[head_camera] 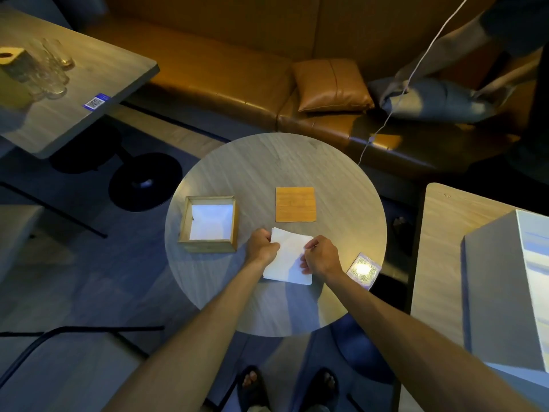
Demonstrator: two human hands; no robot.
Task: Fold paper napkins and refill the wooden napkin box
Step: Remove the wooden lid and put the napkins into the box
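A white paper napkin [287, 258] lies near the front of the round table [276, 162]. My left hand [261, 245] pinches its left edge near the top corner. My right hand [322, 257] grips its right edge, with fingers curled over the paper. To the left stands the open wooden napkin box [209, 223], with white napkins [211, 222] inside. The flat wooden lid [295, 204] of the box rests on the table just beyond the napkin.
A QR code card [364, 270] lies at the table's right edge. A brown sofa [237, 72] with cushions runs behind. A table with glasses [50, 69] is at the far left, another table with a large box [505, 286] at the right. Another person's arms [439, 52] reach over the sofa.
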